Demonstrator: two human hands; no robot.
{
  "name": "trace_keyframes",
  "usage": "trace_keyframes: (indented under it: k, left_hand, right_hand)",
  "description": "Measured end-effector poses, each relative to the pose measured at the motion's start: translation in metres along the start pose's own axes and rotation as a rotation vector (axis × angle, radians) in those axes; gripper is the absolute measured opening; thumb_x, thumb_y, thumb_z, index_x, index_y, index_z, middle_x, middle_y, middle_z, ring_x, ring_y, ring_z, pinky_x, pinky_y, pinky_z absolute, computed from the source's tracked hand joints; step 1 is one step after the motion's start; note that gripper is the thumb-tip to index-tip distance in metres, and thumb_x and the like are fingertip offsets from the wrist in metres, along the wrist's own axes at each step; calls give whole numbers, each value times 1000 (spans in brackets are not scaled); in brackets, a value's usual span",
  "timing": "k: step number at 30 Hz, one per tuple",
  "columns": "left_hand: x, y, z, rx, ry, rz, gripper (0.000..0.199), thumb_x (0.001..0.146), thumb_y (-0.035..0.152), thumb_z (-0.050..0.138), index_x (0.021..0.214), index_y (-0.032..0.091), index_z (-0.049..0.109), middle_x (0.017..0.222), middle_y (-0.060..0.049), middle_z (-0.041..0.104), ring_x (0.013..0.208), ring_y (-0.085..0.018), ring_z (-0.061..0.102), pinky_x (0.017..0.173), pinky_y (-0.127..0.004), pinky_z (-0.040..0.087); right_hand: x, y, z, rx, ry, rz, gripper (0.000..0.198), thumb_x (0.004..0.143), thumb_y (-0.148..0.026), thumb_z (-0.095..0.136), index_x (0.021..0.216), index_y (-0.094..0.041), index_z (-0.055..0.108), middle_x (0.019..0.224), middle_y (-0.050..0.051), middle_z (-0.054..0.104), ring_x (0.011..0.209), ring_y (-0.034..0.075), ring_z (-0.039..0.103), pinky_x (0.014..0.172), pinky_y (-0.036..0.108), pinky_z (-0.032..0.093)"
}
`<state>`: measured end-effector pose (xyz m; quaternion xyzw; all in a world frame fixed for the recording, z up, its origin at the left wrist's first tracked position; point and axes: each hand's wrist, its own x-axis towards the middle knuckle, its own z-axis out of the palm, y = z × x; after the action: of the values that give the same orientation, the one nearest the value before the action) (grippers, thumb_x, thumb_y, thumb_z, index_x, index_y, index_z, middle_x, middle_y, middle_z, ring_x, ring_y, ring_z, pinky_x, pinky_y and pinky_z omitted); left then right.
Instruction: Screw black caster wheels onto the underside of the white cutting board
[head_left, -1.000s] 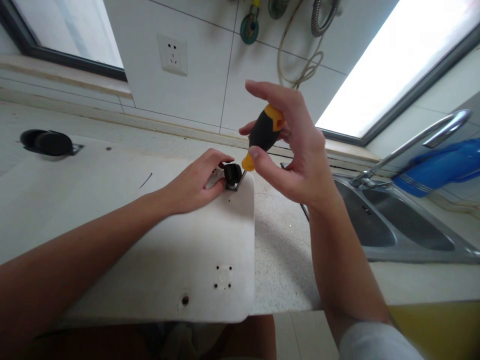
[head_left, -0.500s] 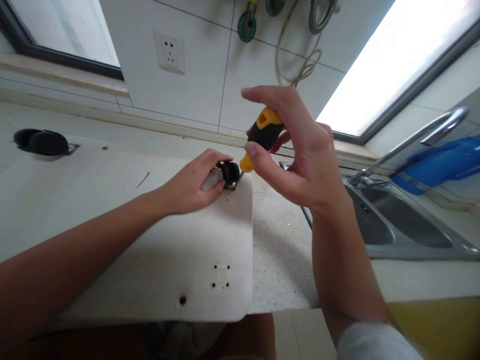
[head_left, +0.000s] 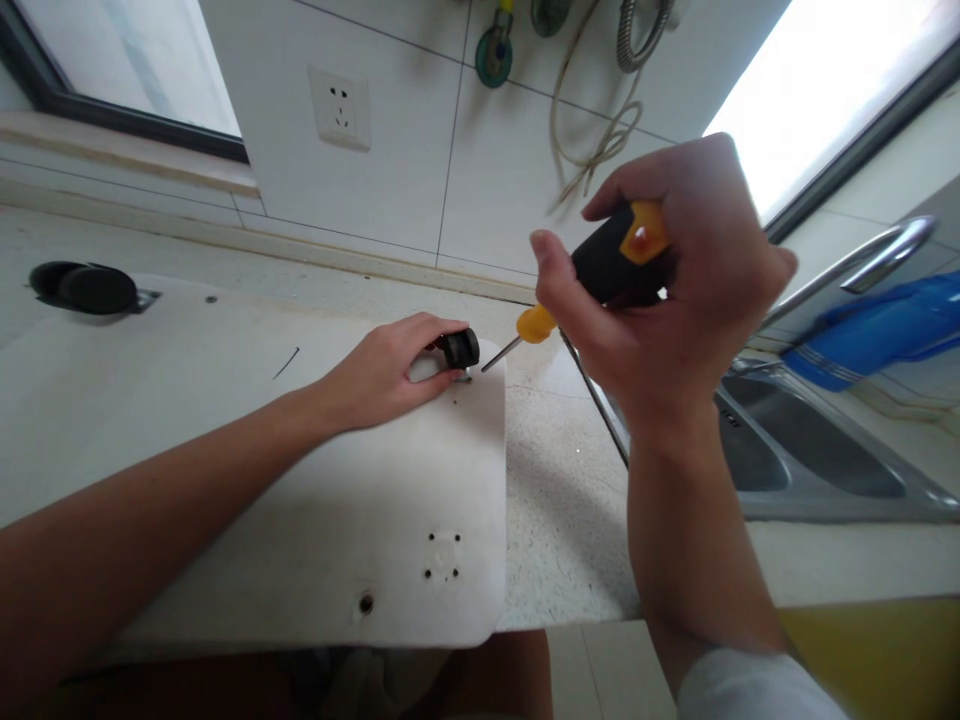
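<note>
My left hand (head_left: 405, 365) grips a small black caster wheel (head_left: 460, 348) near the right end of a white board (head_left: 300, 480). Part of the caster's metal plate shows under my fingertips; the rest is hidden. In my right hand (head_left: 667, 290) is a screwdriver (head_left: 611, 260) with a black and yellow handle. Its tip hangs just right of the caster, apart from it. Toward the near right corner of the board is a square of screw holes (head_left: 443, 555). Another black caster (head_left: 94, 288) is fixed at the board's far left.
The board lies on a speckled counter (head_left: 562, 500). A steel double sink (head_left: 817, 440) with a curved faucet (head_left: 862, 265) stands at the right, beside a blue cloth (head_left: 877, 330). Behind are a tiled wall, a socket (head_left: 340, 107) and a hanging cord (head_left: 600, 145).
My right hand has pulled the screwdriver up and right, away from the caster, and its shaft now shows. The wheel has tilted slightly under my left hand.
</note>
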<state>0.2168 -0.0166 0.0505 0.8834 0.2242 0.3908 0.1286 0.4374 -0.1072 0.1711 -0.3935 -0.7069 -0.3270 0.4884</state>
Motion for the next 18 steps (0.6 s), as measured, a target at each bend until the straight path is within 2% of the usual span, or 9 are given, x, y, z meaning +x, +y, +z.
trace_keyframes:
  k: [3, 8, 15, 18]
  left_hand:
    - [-1, 0, 1, 18, 10, 11, 44, 102, 32, 75, 145, 29, 67, 138, -7, 80, 120, -27, 78, 109, -45, 62]
    - [-2, -1, 3, 13, 22, 12, 45, 102, 31, 76, 146, 29, 66, 139, -7, 79, 121, -27, 78, 111, -46, 62]
    - [-1, -2, 4, -22, 17, -34, 49, 101, 33, 75, 148, 26, 64, 135, -9, 79, 111, -26, 79, 101, -44, 65]
    - [0, -4, 3, -45, 13, -46, 55, 100, 36, 77, 151, 24, 62, 141, -12, 77, 119, -28, 78, 108, -47, 63]
  right_hand:
    - [0, -1, 1, 8, -45, 15, 26, 98, -45, 80, 96, -26, 63, 95, 1, 71, 75, 14, 62, 64, 27, 49]
    - [-3, 2, 10, -7, -116, 36, 27, 96, -45, 82, 97, -25, 63, 81, -2, 64, 69, 14, 59, 64, 28, 42]
    - [-4, 5, 12, -32, -122, 51, 26, 97, -44, 80, 99, -26, 62, 79, -3, 64, 68, 14, 59, 66, 29, 42]
    - [3, 7, 6, -78, -82, 49, 27, 95, -45, 82, 98, -26, 62, 78, -3, 61, 68, 15, 58, 66, 30, 42]
